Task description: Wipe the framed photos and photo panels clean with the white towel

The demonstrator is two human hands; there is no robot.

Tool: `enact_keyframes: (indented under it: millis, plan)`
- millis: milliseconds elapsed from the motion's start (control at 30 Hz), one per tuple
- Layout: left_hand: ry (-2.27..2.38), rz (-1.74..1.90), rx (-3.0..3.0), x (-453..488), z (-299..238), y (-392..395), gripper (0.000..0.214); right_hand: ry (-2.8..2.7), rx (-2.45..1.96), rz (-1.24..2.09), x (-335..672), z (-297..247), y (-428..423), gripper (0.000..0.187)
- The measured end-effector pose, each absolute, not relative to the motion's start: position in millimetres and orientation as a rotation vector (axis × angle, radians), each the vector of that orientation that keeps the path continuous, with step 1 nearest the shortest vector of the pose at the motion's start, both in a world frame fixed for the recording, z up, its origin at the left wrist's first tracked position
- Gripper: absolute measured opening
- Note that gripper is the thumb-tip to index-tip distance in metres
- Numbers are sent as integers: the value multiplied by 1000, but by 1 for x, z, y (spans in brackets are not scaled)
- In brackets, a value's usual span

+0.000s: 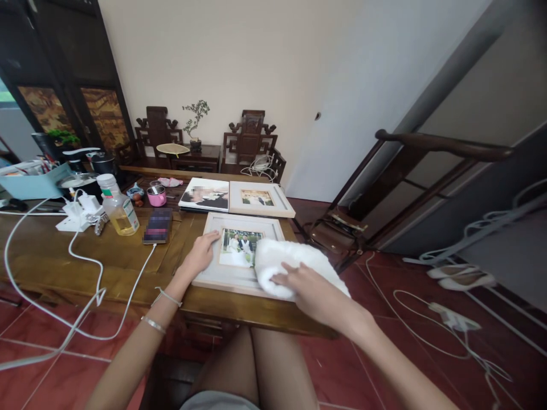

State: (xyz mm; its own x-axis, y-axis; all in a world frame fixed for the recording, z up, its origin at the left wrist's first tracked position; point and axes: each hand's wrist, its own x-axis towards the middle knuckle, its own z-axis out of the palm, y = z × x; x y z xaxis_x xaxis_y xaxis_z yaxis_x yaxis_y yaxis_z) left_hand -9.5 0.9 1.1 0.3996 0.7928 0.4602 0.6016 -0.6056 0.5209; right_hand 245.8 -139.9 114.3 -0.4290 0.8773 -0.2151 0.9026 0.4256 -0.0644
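Observation:
A picture frame [205, 274] with a pale wooden border and a wide light mat lies flat near the table's front edge. The photo [237, 247] inside shows two people outdoors, one in a white gown. At the frame's left side, my left hand [201, 250] holds the border, its fingertips over the edge. My right hand [311, 287] is closed on a fluffy white towel [299, 256], pressing it against the right part of the frame. The towel hides the frame's lower right corner and hangs past its right side.
Behind lie a second framed photo [280, 199] and a photo panel [205, 191]. To the left are a phone [157, 226] on a charging cable, a bottle [122, 213], a power strip [77, 219] and a pink cup [156, 196]. A wooden chair [384, 188] stands right.

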Motion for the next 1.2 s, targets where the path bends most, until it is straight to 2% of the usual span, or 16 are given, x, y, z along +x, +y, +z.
enact_keyframes:
  millis: [133,233,467,533,633,833,967,1067,1200]
  plan:
    - [1212,962,2413,-10,3,0,55,2498,1580,-384,234,125,-170,74]
    - [1207,939,2389,-10,4,-1,55,2506,1674,-363,233,113,-151,75]
    - [1209,901,2403,-12,4,0,59,2497,2005,105,234,79,-36,64]
    - [1184,914,2404,-12,5,-1,58,2495,2013,152,227,74,-19,62]
    - [1187,955,2385,-11,9,-3,58,2594,1862,68,213,72,-28,63]
    - [1235,950,2378,-8,11,-6,57,2788,1420,-370,206,95,-119,67]
    - [1254,924,2353,-7,8,-6,53,2701,1414,-554,225,109,-135,67]
    - [1261,895,2344,-7,8,-6,48,2650,1565,-482,231,103,-102,64]
    - [1167,998,2346,-9,13,-8,44,2590,1809,-188,212,87,-37,67]
